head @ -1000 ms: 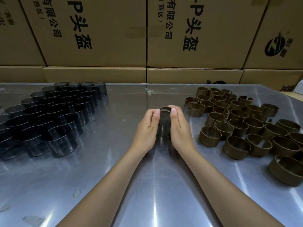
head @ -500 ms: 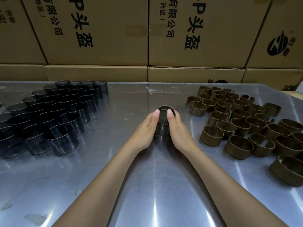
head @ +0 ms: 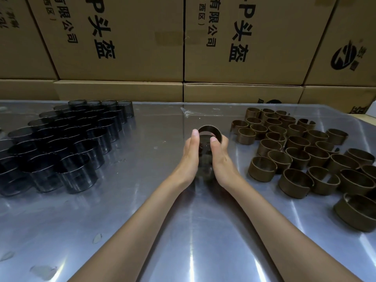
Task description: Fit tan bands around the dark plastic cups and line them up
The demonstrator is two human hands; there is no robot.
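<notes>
Since the earlier frames both hands have slid a little farther from the person along the counter (head: pixel 126 220), and the tan band (head: pixel 211 130) now shows as an open ring at the top of the dark plastic cup (head: pixel 204 157) between them, where a second ago the thumbs covered most of it. A wall of cardboard boxes (head: pixel 122 37) printed with black characters stands behind the far edge of the counter. The counter itself is shiny metal, with a few scraps of clear film lying on its near left part. On its left a large group of dark cups (head: pixel 61 147) stands upright, packed in touching rows that run diagonally away. On its right lies a looser spread of tan bands (head: pixel 301 155), all resting on their edges, many touching one another, several with a visible gap in the ring. In the middle, well apart from both groups, the held cup stands on the counter with the band around its upper part. The left hand (head: pixel 190 157) presses flat against the cup's left side, fingers straight, thumb tip at the band's rim. The right hand (head: pixel 220 157) grips the right side, its fingers curled behind the band and its thumb laid on the rim.
</notes>
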